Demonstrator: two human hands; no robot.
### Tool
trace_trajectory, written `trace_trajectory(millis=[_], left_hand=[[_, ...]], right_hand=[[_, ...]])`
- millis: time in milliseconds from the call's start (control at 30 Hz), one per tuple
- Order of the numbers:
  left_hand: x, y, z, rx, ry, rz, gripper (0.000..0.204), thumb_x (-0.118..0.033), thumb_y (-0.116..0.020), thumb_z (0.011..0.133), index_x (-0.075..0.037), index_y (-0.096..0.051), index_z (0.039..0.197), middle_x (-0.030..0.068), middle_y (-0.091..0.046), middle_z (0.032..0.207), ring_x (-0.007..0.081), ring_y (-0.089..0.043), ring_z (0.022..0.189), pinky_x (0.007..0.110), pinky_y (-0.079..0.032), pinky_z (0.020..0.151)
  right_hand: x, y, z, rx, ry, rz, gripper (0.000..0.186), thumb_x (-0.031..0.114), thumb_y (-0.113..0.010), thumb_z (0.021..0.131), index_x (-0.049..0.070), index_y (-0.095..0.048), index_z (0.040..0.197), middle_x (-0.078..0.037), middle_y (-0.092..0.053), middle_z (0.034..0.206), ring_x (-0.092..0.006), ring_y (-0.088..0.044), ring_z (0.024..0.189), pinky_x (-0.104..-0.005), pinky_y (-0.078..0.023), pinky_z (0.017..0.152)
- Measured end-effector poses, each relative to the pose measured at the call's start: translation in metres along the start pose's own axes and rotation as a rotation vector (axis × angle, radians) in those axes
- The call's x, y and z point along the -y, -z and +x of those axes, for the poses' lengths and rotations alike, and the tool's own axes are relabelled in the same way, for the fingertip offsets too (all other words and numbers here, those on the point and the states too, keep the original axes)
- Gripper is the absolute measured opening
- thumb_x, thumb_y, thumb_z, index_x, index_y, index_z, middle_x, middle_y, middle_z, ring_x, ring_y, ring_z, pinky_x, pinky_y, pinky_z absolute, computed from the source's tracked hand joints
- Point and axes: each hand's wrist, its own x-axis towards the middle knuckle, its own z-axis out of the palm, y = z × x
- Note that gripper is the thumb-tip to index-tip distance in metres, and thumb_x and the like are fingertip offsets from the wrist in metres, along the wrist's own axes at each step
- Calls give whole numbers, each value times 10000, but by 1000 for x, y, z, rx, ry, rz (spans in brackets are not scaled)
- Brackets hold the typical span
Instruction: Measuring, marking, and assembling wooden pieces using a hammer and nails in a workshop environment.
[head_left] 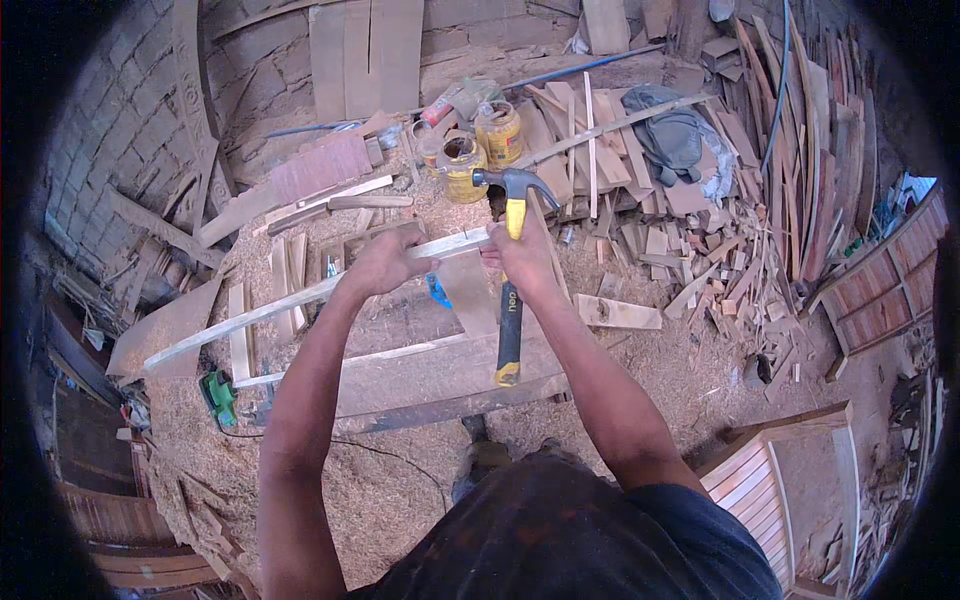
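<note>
My left hand (390, 262) is closed around a long, thin wooden strip (240, 322), which slants from the far left of the bench up toward my right hand. The claw hammer (510, 335), with a black and yellow handle, is gripped in my right hand (525, 258) near its head. Its head points up, and the handle hangs down past my wrist. My right fingertips are at the strip's right end; whether they pinch it I cannot tell. Below the strip, a small blue object (438, 290) lies on the wooden workbench (400, 393).
Open jars with yellow labels (462, 185) stand at the back of the bench among boards and shavings. A green tool (218, 397) with a black cord sits at the left. Offcuts (725, 265) and a grey bag (665, 130) lie right; a slatted wooden frame (750, 490) stands lower right.
</note>
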Motion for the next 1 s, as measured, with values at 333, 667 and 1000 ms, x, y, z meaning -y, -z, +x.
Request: trace_trajectory(millis=[333,667,1000], left_hand=[[-4,1,3,7,5,32,411,-360,-856,847,-30,-812,1088,201,-775,1056,346,-748,1014,464,-564,928],[-13,-6,16,-54,-308,197,516,-423,-831,893,-84,-777,1279,212,-789,1166,396,-763,1086,504,-580,955],[-32,-15,24,-35,-247,195,468,-441,-858,912,-73,-800,1195,193,-783,1117,395,-759,1040,492,-573,932]], right_hand=[[8,3,-9,22,11,85,230,74,-658,1076,52,-516,1255,-98,-662,1002,-202,-752,789,-337,-680,701],[13,1,-9,22,-15,85,255,27,-666,1053,69,-504,1246,-92,-650,1001,-199,-746,772,-355,-679,677],[6,2,-7,22,-15,94,410,56,-696,1056,57,-499,1416,-97,-694,996,-198,-760,780,-353,-680,675]])
